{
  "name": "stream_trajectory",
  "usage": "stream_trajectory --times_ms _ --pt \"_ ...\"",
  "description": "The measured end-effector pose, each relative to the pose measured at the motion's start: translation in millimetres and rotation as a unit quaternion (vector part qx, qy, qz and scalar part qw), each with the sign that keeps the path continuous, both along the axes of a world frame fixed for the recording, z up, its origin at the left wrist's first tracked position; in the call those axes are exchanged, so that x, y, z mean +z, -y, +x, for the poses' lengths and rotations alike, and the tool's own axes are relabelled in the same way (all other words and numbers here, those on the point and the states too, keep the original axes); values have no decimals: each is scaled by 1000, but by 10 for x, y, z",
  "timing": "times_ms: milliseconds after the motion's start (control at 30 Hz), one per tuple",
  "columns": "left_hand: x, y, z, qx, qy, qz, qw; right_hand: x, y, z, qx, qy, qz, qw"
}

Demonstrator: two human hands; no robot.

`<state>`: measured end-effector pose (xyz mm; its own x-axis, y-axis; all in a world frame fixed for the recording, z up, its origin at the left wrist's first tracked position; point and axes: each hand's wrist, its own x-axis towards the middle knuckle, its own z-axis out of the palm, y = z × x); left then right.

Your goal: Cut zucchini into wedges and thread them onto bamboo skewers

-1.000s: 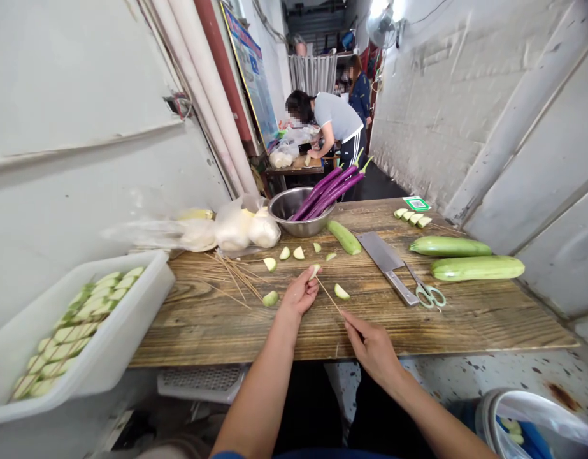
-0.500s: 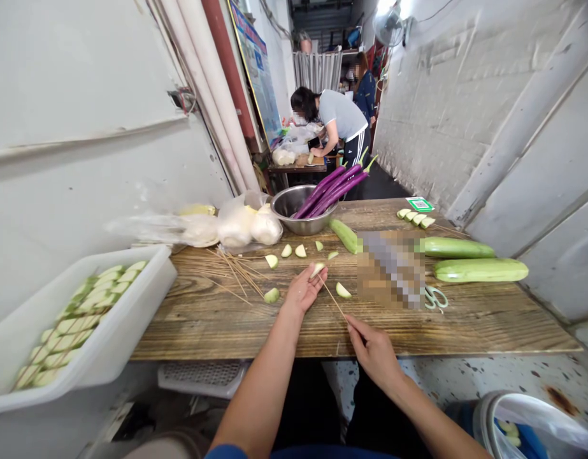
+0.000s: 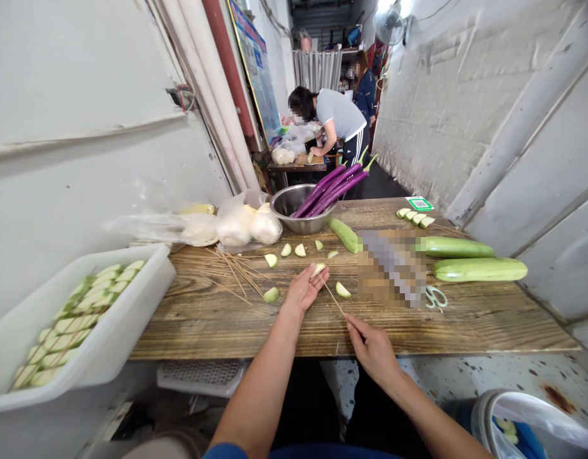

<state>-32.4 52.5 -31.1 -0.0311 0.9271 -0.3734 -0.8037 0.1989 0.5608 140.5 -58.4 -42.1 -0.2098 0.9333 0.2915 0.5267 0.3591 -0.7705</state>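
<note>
Right hand (image 3: pixel 374 350): pinching a thin stick (image 3: pixel 334 299) by its near end. Left hand (image 3: pixel 303 290): turning palm upward above the wooden table (image 3: pixel 217 335), gripping a squash piece (image 3: pixel 317 269), the stick's far end meeting it. Squash chunk (image 3: pixel 343 290): lying just right of the stick. Loose skewers (image 3: pixel 241 271): spreading leftward. Scissors (image 3: pixel 436 297): resting rightward, a pixelated patch partly hiding them. Steel bowl (image 3: pixel 315 225): holding purple eggplants (image 3: pixel 329 191), standing behind. Person (image 3: pixel 339 115): bending beyond.

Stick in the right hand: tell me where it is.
In the head view, the stick slants just right of center, from the right hand up to the squash piece in the left hand, left of a loose piece.
</note>
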Motion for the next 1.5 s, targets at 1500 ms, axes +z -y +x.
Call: stream_trajectory --times_ms 1500 --pt "-25 15 20 -16 -50 10 999 29 -209 -304 -6 3 -40 999"
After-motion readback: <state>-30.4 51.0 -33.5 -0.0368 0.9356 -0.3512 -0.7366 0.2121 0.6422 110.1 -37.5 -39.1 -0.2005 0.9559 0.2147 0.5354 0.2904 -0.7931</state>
